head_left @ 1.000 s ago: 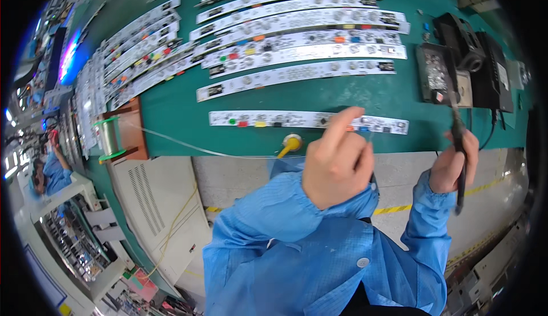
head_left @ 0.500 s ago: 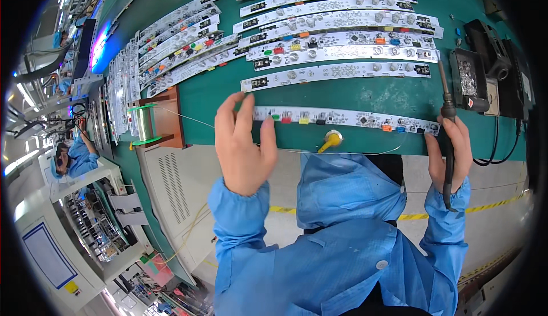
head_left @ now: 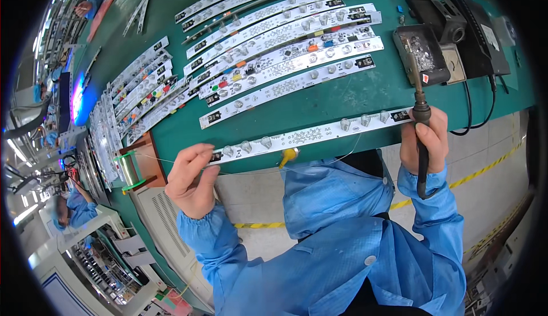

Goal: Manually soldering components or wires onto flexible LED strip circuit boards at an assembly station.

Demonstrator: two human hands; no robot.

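A long white LED circuit board strip (head_left: 311, 136) lies level across the near edge of the green bench, its side with clear round lenses facing up. My left hand (head_left: 194, 180) pinches the strip's left end between thumb and fingers. My right hand (head_left: 427, 140) is closed around a soldering iron (head_left: 421, 110), its metal shaft pointing away from me, and its fingers also meet the strip's right end. Thin solder wire passes by my left hand from a spool (head_left: 131, 170) at the left. A yellow-and-metal knob (head_left: 289, 156) sits just below the strip.
Several similar strips (head_left: 288, 88) lie in rows beyond, with more stacked at the left (head_left: 142, 76). At the right stand a black tray of small parts (head_left: 422, 56), an iron holder (head_left: 436, 16) and a black box (head_left: 482, 36) with cables. A co-worker (head_left: 74, 207) is at far left.
The strip has been turned over: coloured parts faced up before, clear lenses now. My left hand has closed on its end. The view has shifted.
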